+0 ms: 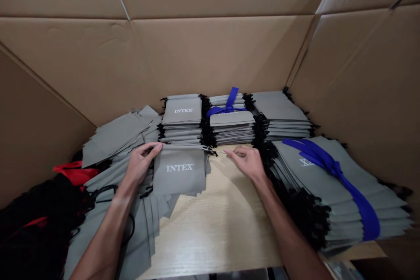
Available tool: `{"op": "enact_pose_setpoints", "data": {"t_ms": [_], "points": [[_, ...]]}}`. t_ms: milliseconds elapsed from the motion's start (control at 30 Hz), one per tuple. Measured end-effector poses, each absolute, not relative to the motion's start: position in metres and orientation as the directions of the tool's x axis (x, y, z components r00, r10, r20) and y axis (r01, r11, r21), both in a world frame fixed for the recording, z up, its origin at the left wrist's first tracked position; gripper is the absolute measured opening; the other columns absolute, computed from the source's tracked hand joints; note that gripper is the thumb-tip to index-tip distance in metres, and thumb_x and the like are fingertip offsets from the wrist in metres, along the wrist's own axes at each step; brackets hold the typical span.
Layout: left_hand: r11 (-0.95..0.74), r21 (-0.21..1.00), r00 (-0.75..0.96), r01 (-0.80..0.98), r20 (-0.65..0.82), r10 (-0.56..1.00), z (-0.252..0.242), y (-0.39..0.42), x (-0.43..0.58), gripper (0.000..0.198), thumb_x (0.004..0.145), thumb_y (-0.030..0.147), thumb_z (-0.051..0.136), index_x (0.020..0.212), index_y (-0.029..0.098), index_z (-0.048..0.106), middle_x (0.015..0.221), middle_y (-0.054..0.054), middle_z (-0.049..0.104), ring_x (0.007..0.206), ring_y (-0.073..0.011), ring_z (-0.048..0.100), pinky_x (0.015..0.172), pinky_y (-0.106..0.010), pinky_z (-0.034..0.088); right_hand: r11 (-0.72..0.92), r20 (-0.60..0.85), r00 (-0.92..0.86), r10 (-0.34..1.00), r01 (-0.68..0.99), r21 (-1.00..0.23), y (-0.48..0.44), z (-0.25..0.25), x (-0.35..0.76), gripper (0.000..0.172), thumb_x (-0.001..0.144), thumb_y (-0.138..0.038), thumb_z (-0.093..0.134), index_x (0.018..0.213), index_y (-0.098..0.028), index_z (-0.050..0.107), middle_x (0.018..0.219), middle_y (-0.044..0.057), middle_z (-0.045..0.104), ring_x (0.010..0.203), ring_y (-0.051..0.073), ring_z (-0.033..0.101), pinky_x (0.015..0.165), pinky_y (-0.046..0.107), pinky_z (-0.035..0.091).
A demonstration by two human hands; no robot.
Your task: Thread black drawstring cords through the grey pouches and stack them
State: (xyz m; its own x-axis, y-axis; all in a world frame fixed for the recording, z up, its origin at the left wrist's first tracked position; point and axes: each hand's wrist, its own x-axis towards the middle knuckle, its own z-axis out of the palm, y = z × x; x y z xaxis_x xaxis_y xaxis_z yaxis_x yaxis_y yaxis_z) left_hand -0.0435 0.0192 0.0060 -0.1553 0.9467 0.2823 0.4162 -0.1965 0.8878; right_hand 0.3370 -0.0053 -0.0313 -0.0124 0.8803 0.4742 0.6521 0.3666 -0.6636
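Observation:
A flat grey drawstring pouch printed INTEX lies in front of me, face up, on top of other grey pouches. My left hand pinches its upper left corner between thumb and fingers. Off the upper right corner sticks a short black cord end. Just right of that corner is my right hand, thumb and fingers closed together. A thin, pale, wire-like tool seems to run from its fingertips toward the pouch's top hem; its details are too fine to make out.
Stacked grey pouches stand along the back, one bundle tied with blue ribbon. A larger ribbon-tied bundle lies right. Loose grey pouches and a black and red heap are left. Cardboard walls enclose the wooden table.

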Motion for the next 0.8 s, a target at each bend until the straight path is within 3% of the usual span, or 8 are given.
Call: {"op": "enact_pose_setpoints", "data": {"t_ms": [200,467,633,800], "points": [[-0.169,0.917,-0.227,0.361,0.262,0.938,0.003,0.024,-0.053,0.049,0.072,0.07,0.088,0.086,0.023,0.086,0.095,-0.009,0.087,0.089,-0.0288,0.076,0.074,-0.032,0.059,0.315,0.488,0.054,0.871,0.7,-0.641,-0.004,-0.032,0.338,0.072,0.099,-0.083,0.061,0.062,-0.023,0.078,0.062,0.002,0.063,0.06,0.018,0.057,0.062,0.031,0.039],[-0.09,0.945,-0.367,0.313,0.208,0.907,-0.004,0.031,-0.055,0.064,0.058,0.078,0.089,0.085,0.019,0.087,0.093,-0.011,0.087,0.086,-0.0283,0.074,0.07,-0.03,0.055,0.26,0.469,0.161,0.869,0.658,-0.707,-0.005,-0.026,0.339,0.078,0.095,-0.087,0.06,0.052,-0.022,0.064,0.06,0.0,0.052,0.059,0.017,0.051,0.062,0.032,0.035],[-0.1,0.958,-0.385,0.268,0.202,0.901,-0.002,0.031,-0.057,0.073,0.053,0.085,0.088,0.083,0.019,0.087,0.088,-0.011,0.086,0.079,-0.0264,0.073,0.066,-0.029,0.054,0.273,0.453,0.252,0.855,0.523,-0.807,-0.006,-0.018,0.336,0.074,0.095,-0.082,0.064,0.051,-0.023,0.06,0.064,-0.002,0.044,0.061,0.016,0.046,0.062,0.031,0.035],[-0.134,0.962,-0.331,0.239,0.21,0.92,0.0,0.028,-0.05,0.077,0.051,0.089,0.088,0.082,0.019,0.088,0.088,-0.01,0.086,0.079,-0.0255,0.073,0.066,-0.028,0.054,0.288,0.343,0.216,0.914,0.249,-0.925,-0.007,-0.018,0.318,0.057,0.087,-0.076,0.077,0.07,-0.022,0.073,0.077,0.001,0.061,0.073,0.019,0.057,0.068,0.03,0.045]]}}
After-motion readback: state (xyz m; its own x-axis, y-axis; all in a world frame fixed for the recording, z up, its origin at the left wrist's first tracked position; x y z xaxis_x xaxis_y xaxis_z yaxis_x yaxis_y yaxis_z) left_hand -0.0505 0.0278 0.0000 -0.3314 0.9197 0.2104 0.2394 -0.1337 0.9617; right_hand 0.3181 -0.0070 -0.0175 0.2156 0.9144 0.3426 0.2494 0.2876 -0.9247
